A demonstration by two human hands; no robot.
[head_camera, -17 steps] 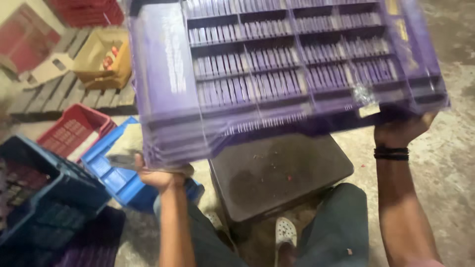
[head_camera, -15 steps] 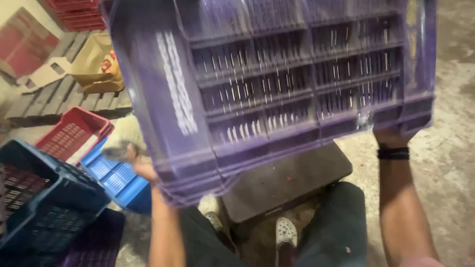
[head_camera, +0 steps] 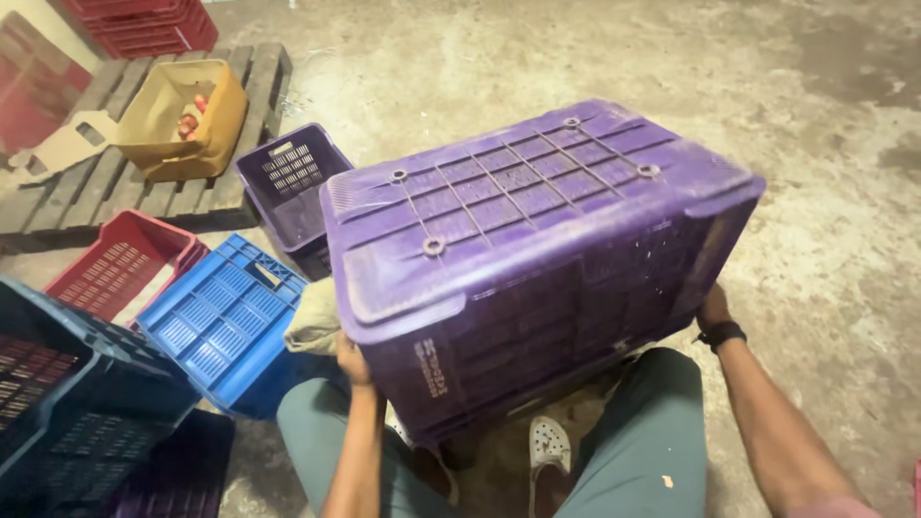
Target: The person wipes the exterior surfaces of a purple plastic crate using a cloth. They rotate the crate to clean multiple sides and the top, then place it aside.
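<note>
- The person is sitting on the concrete floor (head_camera: 576, 58), knees apart, and is holding a large purple crate (head_camera: 537, 249) upside down over the lap, its ribbed base facing up and tilting toward the left.
- The left hand (head_camera: 351, 359) is gripping the crate's near left corner from beneath; the fingers are curling under the rim and are mostly hidden, so how tightly they are closing cannot be told.
- The right hand (head_camera: 712, 307) is pressing against the crate's right end wall near its lower edge; the fingers are hidden behind the crate. A dark band (head_camera: 721, 334) is sitting on that wrist.
- A pale shoe (head_camera: 549, 449) is showing between the legs, below the crate's near edge.
- A blue crate (head_camera: 221, 317) is lying on the floor just left of the left hand, its open side up.
- A red crate (head_camera: 120, 264) is lying beside the blue one, further left.
- A dark blue crate (head_camera: 77, 403) is occupying the lower left corner of the view.
- A smaller purple crate (head_camera: 293, 187) is standing behind the blue one, against the near edge of a wooden pallet (head_camera: 115, 192).
- A cardboard box (head_camera: 182, 115) is resting on the pallet, with small reddish items inside, too small to identify.
- A crumpled cloth (head_camera: 315, 321) is lying between the blue crate and the held crate.
</note>
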